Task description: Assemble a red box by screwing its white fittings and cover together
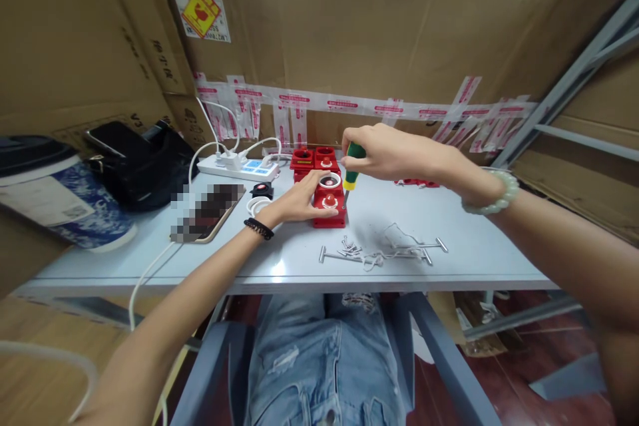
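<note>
Resting between left fingers (313, 181), red box (329, 220)

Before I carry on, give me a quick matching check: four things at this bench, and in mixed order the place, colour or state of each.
1. Screwdriver
2. Small screws
3. Power strip
4. Left hand

A. White, with cords plugged in
B. On a red unit
C. Green and yellow, in the right hand
D. Loose on the table

Pairs: 1-C, 2-D, 3-A, 4-B

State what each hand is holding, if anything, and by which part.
The right hand grips a screwdriver by its green handle; the left hand holds a red housing by its left side.
</note>
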{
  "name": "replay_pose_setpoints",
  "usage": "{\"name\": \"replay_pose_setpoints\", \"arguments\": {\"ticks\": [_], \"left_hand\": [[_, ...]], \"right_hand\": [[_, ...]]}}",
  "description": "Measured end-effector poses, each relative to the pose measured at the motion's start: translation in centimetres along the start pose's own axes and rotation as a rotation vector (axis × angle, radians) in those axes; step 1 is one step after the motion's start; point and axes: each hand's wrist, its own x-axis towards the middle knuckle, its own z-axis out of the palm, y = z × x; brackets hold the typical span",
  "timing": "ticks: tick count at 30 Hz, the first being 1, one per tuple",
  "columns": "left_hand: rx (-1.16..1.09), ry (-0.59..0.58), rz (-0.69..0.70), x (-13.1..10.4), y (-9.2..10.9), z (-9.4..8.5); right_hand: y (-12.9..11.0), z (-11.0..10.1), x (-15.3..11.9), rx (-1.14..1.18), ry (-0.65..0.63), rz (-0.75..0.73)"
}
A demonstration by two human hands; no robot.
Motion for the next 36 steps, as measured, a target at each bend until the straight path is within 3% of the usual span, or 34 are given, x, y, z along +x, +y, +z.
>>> {"name": "replay_pose_setpoints", "arguments": {"ticks": [3,11,16,21,26,31,36], "left_hand": [[0.006,0.005,-0.001,0.0,0.0,0.0],[0.010,-0.007,-0.003,0.0,-0.1,0.0],[0.006,-0.006,0.004,-0.1,-0.1,-0.1],[0.019,-0.006,-0.003,0.0,-0.1,0.0],[0.020,-0.005,-0.003,0.0,-0.2,0.0],[0.010,-0.004,-0.009,0.0,0.0,0.0],[0.012,-0.006,-0.003,0.0,0.2,0.0]], "right_hand": [[0.0,0.4,0.2,-0.061,0.075,0.057],[0.0,-0.3,-0.2,0.029,0.006,-0.036],[0.4,0.4,0.1,-0.019,0.091,0.018],[0.4,0.2,0.2,0.099,0.052,-0.057],[0.0,0.5,0.1,0.065,0.127,0.023],[0.1,0.5,0.1,0.162,0.093,-0.054],[0.0,0.8,0.2,0.157,0.156,0.007]]}}
